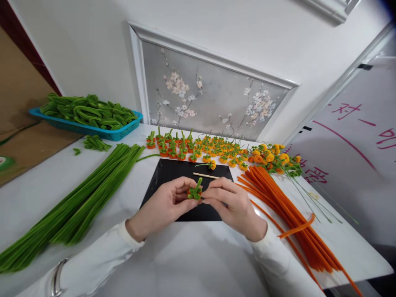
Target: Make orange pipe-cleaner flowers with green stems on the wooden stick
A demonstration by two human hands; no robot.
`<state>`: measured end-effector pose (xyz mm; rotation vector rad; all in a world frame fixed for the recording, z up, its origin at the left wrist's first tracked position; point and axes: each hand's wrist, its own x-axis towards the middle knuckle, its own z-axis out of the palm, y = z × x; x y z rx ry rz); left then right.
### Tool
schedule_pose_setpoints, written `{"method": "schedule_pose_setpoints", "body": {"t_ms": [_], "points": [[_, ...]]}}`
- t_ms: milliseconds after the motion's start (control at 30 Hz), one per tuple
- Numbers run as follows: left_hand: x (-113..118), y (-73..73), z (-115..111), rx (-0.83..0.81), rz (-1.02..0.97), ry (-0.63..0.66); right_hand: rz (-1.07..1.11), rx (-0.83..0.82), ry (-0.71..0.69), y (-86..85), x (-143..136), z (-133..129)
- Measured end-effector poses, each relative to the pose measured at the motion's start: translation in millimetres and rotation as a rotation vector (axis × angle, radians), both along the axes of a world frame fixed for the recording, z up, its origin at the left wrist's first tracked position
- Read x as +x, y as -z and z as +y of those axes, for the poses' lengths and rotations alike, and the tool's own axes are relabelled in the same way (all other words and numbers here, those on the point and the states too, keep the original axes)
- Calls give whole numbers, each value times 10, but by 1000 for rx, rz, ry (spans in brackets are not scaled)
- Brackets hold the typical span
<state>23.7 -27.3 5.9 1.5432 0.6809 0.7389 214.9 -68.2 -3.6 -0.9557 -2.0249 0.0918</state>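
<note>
My left hand (168,203) and my right hand (230,204) meet over a black mat (167,175) on the white table. Between their fingertips they pinch a small orange pipe-cleaner fruit (194,192) with a green leafy top and a short green stem pointing up. A thin wooden stick (206,175) lies on the mat just beyond my hands. One finished fruit (211,165) lies alone at the mat's far edge.
Several finished orange fruits with green tops (198,148) stand in rows behind the mat. Long green pipe cleaners (80,202) lie at left, orange ones (287,210) at right. A blue basket (123,132) of bent green pieces sits far left.
</note>
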Motion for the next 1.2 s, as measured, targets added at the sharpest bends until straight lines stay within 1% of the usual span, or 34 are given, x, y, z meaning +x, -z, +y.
{"method": "schedule_pose_setpoints", "body": {"t_ms": [67,133,233,300,400,500,567,667,800,1000,1200], "points": [[0,-5,1,17,-6,-14,16,-29,-5,6,-31,0],[2,11,-4,36,-19,-48,44,-75,35,20,-72,-3],[13,72,-24,96,-39,-126,71,-127,119,49,-135,-13],[23,123,-44,151,-33,-186,33,-124,159,64,-171,-25],[35,181,-74,198,-3,-232,-144,-79,231,64,-211,-53],[36,206,-91,203,11,-233,-383,-31,325,46,-236,-83],[32,210,-91,212,26,-232,-505,6,355,34,-245,-95],[25,212,-81,236,54,-224,-586,55,352,25,-244,-98],[26,219,-72,240,51,-207,-614,77,323,24,-228,-96],[33,167,-95,174,-15,-204,-611,61,354,16,-249,-107],[49,104,-74,96,-31,-200,-612,59,337,14,-268,-103]]}}
